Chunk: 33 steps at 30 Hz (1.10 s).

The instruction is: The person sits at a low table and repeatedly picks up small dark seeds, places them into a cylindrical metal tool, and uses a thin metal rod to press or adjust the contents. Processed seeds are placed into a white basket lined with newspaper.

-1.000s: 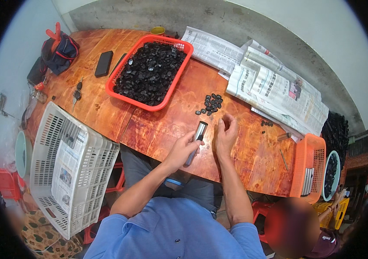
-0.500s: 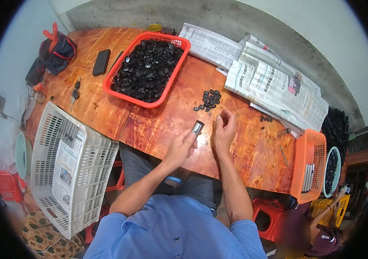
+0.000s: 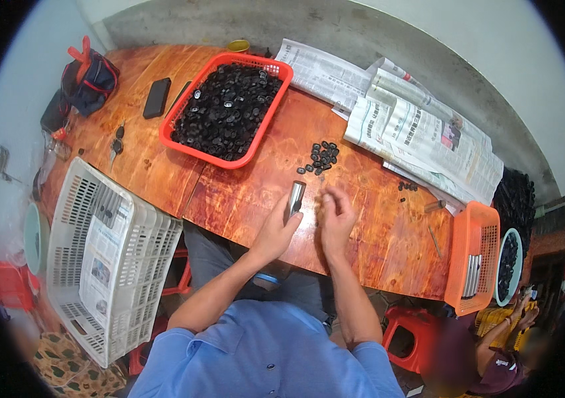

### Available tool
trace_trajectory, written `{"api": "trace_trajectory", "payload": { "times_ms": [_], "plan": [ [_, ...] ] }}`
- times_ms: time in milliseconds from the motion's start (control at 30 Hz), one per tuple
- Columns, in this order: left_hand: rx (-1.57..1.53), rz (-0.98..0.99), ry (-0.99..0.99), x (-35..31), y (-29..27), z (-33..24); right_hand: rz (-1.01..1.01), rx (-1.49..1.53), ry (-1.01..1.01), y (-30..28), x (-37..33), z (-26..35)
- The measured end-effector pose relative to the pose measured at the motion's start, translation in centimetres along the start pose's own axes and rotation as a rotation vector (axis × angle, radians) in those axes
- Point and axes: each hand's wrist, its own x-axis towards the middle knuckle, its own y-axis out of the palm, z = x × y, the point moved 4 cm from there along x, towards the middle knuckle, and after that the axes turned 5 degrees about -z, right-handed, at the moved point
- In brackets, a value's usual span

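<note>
The left hand (image 3: 273, 232) is closing its grip around a short grey metal tube (image 3: 294, 199), holding it nearly upright just above the wooden worktop (image 3: 242, 199), while the right hand (image 3: 337, 215) is hovering just beside it with fingers loosely curled, and I cannot tell whether that grip is pinching anything. A small heap of black round parts (image 3: 321, 158) is lying on the worktop beyond both hands, with the red basket (image 3: 276, 99) full of the same black parts sitting further back to the left and newspapers (image 3: 415, 132) spreading out to the right.
</note>
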Motion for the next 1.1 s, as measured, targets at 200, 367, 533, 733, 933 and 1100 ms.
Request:
{"api": "trace_trajectory", "payload": {
  "times_ms": [200, 367, 533, 733, 933, 1100],
  "plan": [
    [0.300, -0.159, 0.285, -0.3, -0.5, -1.6, 0.134, 0.036, 0.001, 2.3, -3.6, 1.5],
    [0.393, -0.232, 0.402, -0.6, -0.4, -2.0, 0.063, 0.009, 0.000, 2.2, -3.5, 1.0],
    [0.379, -0.227, 0.404, -0.7, -0.3, -2.1, 0.079, -0.028, -0.009, 1.8, -3.2, 1.3],
    [0.370, -0.190, 0.381, -0.6, -0.3, -1.8, 0.097, 0.009, 0.049, 1.5, -3.0, 0.9],
    [-0.238, 0.038, -0.177, -0.3, -0.4, 1.0, -0.043, -0.164, -0.116, -1.0, -1.9, 2.1],
    [-0.309, 0.055, -0.258, -0.3, -0.4, 0.3, -0.043, -0.385, -0.195, -2.1, -1.8, 1.4]
  ]
}}
